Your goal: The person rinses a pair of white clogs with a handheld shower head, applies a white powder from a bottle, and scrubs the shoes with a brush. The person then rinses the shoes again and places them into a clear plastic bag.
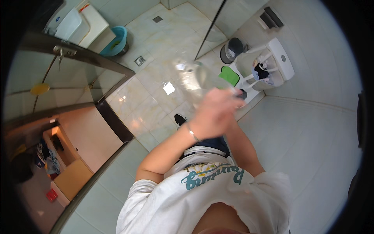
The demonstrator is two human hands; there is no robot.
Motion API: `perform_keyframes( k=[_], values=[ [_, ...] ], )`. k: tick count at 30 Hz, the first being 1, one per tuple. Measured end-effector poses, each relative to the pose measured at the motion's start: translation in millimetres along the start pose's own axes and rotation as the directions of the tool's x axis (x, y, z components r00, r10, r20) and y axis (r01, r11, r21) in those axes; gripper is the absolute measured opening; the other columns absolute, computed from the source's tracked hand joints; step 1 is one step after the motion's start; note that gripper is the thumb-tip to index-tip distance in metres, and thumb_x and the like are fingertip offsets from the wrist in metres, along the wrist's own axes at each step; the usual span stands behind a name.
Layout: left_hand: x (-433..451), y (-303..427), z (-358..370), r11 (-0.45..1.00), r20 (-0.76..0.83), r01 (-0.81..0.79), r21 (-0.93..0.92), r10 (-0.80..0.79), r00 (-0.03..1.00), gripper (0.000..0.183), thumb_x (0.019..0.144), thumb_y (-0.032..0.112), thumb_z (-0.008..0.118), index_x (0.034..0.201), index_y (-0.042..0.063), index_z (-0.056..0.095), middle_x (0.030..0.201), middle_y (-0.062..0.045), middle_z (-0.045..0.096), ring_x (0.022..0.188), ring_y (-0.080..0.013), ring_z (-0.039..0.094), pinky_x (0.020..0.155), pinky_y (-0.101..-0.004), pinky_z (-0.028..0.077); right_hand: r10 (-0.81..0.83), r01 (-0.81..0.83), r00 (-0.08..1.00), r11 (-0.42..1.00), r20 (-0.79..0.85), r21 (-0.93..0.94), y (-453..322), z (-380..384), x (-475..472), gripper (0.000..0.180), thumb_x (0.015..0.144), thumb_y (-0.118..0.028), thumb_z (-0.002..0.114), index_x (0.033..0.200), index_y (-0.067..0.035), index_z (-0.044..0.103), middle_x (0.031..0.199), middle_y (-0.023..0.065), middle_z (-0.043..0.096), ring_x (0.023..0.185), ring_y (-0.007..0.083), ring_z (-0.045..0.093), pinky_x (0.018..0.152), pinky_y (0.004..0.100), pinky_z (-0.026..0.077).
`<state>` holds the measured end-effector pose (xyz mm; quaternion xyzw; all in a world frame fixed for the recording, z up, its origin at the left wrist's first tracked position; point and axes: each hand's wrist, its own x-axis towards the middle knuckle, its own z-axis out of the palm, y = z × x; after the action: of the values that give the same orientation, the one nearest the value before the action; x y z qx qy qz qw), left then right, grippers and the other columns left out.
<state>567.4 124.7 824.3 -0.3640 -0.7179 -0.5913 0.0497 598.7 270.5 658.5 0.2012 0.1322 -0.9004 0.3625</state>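
Motion blur covers both hands, which are close together in front of my body. My left hand (214, 109), with a thin bracelet at the wrist, appears closed around a clear, shiny plastic bag or sheet (190, 77). The plastic spreads out beyond the fingers over the tiled floor (152, 93). My right hand (233, 117) is mostly covered by the left, so its grip cannot be made out. Just past the fingers are a small dark object (242, 94) and a green pad or cloth (229, 76), beside a white surface.
Ahead right stand a white toilet cistern (279, 54), clothes (261, 71) among white bars, and a lined waste bin (233, 48). A glass panel edge (209, 32) rises nearby. At left are a washbasin (71, 26), blue basin (119, 38) and door (73, 67).
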Motion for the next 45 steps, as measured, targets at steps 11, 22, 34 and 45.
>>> perform_keyframes(
  k=[11,22,34,45],
  values=[
    [-11.9,-93.2,48.3,0.449,0.047,0.849,-0.279,-0.877,0.478,0.018,0.095,0.015,0.057,0.108,0.005,0.052,0.106,-0.007,0.063,0.089,-0.0111,0.054,0.075,-0.0250,0.043,-0.690,-0.100,0.433,0.602,-0.580,-0.792,-37.0,-117.7,-27.6,0.083,0.087,-0.042,0.064,0.149,-0.008,0.020,0.136,0.0264,0.043,0.120,0.0324,0.049,0.098,0.0372,0.040],
    [-11.1,-115.9,129.2,0.310,-0.081,0.879,-0.363,-0.950,0.301,0.017,0.098,0.016,0.050,0.112,0.008,0.048,0.113,-0.013,0.065,0.045,-0.0002,0.027,0.041,-0.0174,0.022,-0.755,-0.005,-0.088,0.652,-0.649,-0.758,-90.2,-264.7,-43.5,0.099,0.064,-0.034,0.081,0.140,0.002,0.029,0.134,0.0314,0.040,0.126,0.0424,0.040,0.105,0.0445,0.035],
    [-17.5,-149.2,151.2,-0.092,0.100,0.844,-0.528,-0.994,-0.046,0.028,0.097,0.023,0.048,0.109,-0.002,0.054,0.106,-0.024,0.065,0.049,-0.0099,0.040,0.052,-0.0219,0.037,-0.632,-0.511,-0.481,0.765,-0.607,-0.391,-120.5,-331.9,17.8,0.108,0.058,-0.040,0.086,0.144,-0.017,0.025,0.127,0.0205,0.046,0.117,0.0422,0.045,0.099,0.0502,0.038],
    [-61.1,-173.4,120.8,-0.269,0.330,0.770,-0.579,-0.941,-0.081,0.042,0.098,0.033,0.044,0.116,-0.005,0.052,0.083,-0.012,0.067,0.048,-0.0138,0.045,0.063,-0.0276,0.043,-0.653,0.372,0.217,0.743,-0.726,-0.557,-96.2,-307.9,-43.8,0.068,0.066,-0.005,0.073,0.127,-0.001,0.045,0.109,0.0095,0.061,0.098,0.0214,0.060,0.086,0.0332,0.048]
  ],
)
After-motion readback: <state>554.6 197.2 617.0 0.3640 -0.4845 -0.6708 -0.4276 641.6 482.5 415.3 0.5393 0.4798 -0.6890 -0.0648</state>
